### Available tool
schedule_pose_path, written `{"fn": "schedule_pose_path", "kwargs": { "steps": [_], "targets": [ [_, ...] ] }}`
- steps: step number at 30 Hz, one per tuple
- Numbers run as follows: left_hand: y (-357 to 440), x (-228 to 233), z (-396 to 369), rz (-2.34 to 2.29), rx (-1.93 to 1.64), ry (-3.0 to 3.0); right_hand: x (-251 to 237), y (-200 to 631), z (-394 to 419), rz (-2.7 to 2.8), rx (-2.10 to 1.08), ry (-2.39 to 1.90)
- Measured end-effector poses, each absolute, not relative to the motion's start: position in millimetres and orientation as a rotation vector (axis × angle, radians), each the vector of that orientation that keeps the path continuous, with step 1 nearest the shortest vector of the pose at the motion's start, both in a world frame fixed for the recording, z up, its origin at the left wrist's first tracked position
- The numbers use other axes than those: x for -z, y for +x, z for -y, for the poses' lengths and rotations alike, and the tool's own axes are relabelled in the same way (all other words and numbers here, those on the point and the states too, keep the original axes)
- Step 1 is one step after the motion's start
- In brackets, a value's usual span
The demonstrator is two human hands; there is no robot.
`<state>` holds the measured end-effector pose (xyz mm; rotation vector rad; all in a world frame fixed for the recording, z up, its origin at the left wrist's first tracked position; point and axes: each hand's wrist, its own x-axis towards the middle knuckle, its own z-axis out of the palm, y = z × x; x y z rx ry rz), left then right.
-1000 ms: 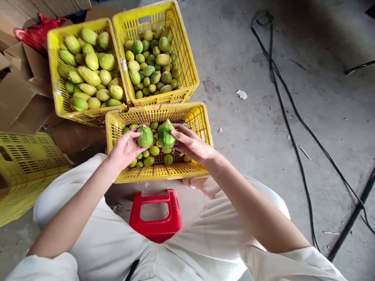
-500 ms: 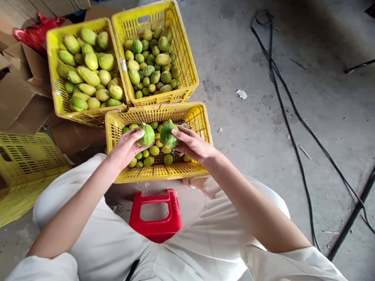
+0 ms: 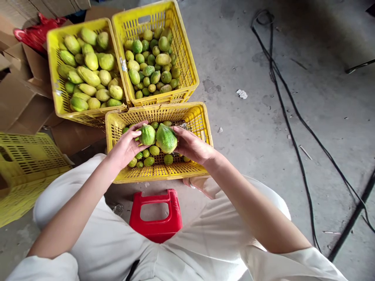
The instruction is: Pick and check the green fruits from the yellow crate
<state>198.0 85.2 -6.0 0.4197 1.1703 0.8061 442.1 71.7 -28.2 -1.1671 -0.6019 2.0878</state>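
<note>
Fingers (image 3: 137, 134) grip 2 fruits (image 3: 166, 138) over crate (image 3: 202, 117).

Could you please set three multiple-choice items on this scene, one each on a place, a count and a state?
1. Where is the red stool?
A. between the person's legs
B. inside a crate
C. on the cables

2. How many yellow crates hold fruit?
A. one
B. three
C. five

3. What is the left hand doing?
A. resting empty
B. gripping a cable
C. holding a green fruit

Answers: 1 A, it stands just behind the near crate; 2 B, three crates show fruit; 3 C, fingers wrap it, beside the right hand and its larger fruit.
</note>
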Motion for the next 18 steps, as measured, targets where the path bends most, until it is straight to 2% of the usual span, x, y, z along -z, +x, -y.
{"fn": "schedule_pose_path", "kwargs": {
  "steps": [18],
  "targets": [
    [200.5, 3.4, -79.0, -1.112, -0.740, 0.496, 23.6, 440.5, -77.7, 0.482, -2.137, -1.122]
  ]
}}
